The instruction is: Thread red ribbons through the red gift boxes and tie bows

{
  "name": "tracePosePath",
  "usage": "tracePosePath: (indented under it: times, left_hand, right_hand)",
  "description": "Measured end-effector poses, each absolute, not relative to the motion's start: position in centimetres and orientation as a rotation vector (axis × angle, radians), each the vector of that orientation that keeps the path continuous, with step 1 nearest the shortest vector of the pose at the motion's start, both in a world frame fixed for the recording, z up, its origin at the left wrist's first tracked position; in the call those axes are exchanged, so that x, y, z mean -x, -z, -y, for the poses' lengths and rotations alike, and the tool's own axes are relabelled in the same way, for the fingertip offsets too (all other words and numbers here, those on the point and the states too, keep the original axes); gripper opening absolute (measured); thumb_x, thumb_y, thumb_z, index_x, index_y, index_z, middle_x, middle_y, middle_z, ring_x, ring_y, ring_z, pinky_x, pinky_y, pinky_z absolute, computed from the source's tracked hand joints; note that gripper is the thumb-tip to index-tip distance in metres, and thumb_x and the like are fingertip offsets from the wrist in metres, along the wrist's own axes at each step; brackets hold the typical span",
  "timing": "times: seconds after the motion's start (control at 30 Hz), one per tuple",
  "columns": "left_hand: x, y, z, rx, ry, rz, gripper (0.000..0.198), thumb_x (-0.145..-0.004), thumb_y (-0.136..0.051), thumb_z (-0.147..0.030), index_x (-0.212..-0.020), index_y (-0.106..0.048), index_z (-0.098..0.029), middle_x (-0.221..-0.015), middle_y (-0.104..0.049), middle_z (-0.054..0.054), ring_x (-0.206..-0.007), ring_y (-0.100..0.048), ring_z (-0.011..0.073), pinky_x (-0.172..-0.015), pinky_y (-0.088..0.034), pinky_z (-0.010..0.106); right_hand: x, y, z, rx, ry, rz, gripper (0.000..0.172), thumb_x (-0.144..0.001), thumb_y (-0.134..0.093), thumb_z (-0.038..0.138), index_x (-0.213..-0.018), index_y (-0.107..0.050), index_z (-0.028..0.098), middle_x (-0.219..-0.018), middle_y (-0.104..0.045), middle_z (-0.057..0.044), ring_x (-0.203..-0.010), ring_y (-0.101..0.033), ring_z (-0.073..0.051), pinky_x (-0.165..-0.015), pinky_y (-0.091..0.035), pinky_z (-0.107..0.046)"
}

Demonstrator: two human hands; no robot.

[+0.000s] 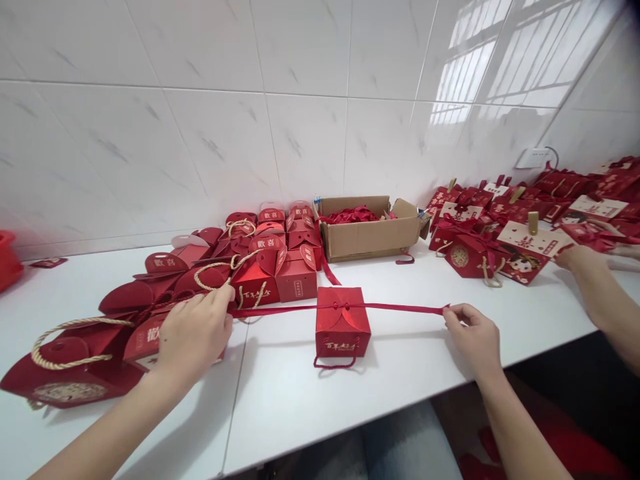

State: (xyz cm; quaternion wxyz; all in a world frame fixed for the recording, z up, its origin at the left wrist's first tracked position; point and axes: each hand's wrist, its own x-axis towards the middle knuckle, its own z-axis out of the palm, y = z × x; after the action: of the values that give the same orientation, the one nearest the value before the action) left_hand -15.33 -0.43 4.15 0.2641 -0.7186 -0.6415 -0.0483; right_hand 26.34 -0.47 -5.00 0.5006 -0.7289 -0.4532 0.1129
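Observation:
A small red gift box with gold lettering stands on the white table in front of me. A red ribbon runs through the holes in its top and is pulled out straight to both sides. My left hand is closed on the ribbon's left part, near the grouped boxes. The right end is pinched between thumb and finger of my right hand. A dark red cord handle hangs at the front of the box.
Several red boxes, some with gold rope handles, stand at left. Behind is a cardboard box of red ribbons. Finished-looking gift boxes crowd the right side, where another person's hand reaches in. A red container sits far left.

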Motion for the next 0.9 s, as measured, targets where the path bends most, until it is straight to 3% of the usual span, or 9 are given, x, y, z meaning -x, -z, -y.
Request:
tracePosePath:
  times: [0.23,0.37,0.47,0.67,0.8,0.9]
  left_hand:
    - [16.2,-4.3,-0.4,2.052,0.051,1.676,0.026,-0.078,-0.036,-0.011,-0.094,-0.055,-0.018,-0.078,-0.066,0.009,-0.079,-0.060,0.0264,-0.071,-0.038,0.037]
    - [15.3,-5.5,-0.2,2.170,0.193,1.596,0.026,-0.074,-0.039,-0.010,-0.089,-0.059,-0.018,-0.092,-0.065,0.010,-0.090,-0.057,0.0288,-0.076,-0.039,0.040]
    - [12.4,-6.5,0.0,2.446,0.527,1.584,0.023,-0.074,-0.042,-0.011,-0.088,-0.059,-0.018,-0.100,-0.062,0.008,-0.093,-0.057,0.0240,-0.078,-0.043,0.035]
    - [5.8,-6.1,-1.0,2.930,0.903,1.464,0.015,-0.079,-0.047,-0.018,-0.082,-0.062,-0.018,-0.089,-0.062,0.005,-0.081,-0.059,0.0169,-0.076,-0.048,0.030]
    - [4.1,-5.0,-2.0,3.023,0.887,1.340,0.018,-0.080,-0.050,-0.018,-0.088,-0.066,-0.017,-0.089,-0.064,0.007,-0.083,-0.059,0.0182,-0.076,-0.048,0.031]
    - [4.0,-4.3,-2.3,3.012,0.820,1.278,0.020,-0.081,-0.051,-0.017,-0.091,-0.068,-0.018,-0.090,-0.066,0.007,-0.087,-0.059,0.0202,-0.079,-0.048,0.033]
  right_hand:
    - [-27.3,4.9,0.3,1.827,-0.241,1.248,0.022,-0.067,-0.055,0.039,-0.067,-0.061,0.018,-0.071,-0.066,-0.008,-0.066,-0.061,-0.023,-0.070,-0.048,-0.036]
    - [-27.7,2.7,0.1,1.682,-0.301,1.391,0.045,-0.067,-0.060,0.040,-0.104,-0.064,0.015,-0.111,-0.062,-0.015,-0.095,-0.062,-0.028,-0.083,-0.050,-0.042]
    - [-25.7,-0.1,-0.4,1.410,-0.499,1.401,0.042,-0.074,-0.058,0.037,-0.113,-0.059,0.019,-0.124,-0.057,-0.012,-0.111,-0.056,-0.025,-0.095,-0.045,-0.042]
    - [-19.5,-2.5,-2.3,1.244,-0.992,1.849,0.031,-0.083,-0.053,0.043,-0.090,-0.064,0.014,-0.093,-0.067,-0.009,-0.086,-0.061,-0.019,-0.081,-0.047,-0.035]
    - [-18.6,-2.1,-2.2,1.181,-1.144,1.935,0.037,-0.075,-0.065,0.044,-0.096,-0.056,0.015,-0.070,-0.060,0.000,-0.064,-0.054,-0.012,-0.059,-0.042,-0.024]
    - [-19.3,-2.3,-1.7,1.242,-1.155,1.951,0.034,-0.076,-0.066,0.043,-0.093,-0.057,0.016,-0.061,-0.057,0.003,-0.054,-0.048,-0.009,-0.052,-0.037,-0.022]
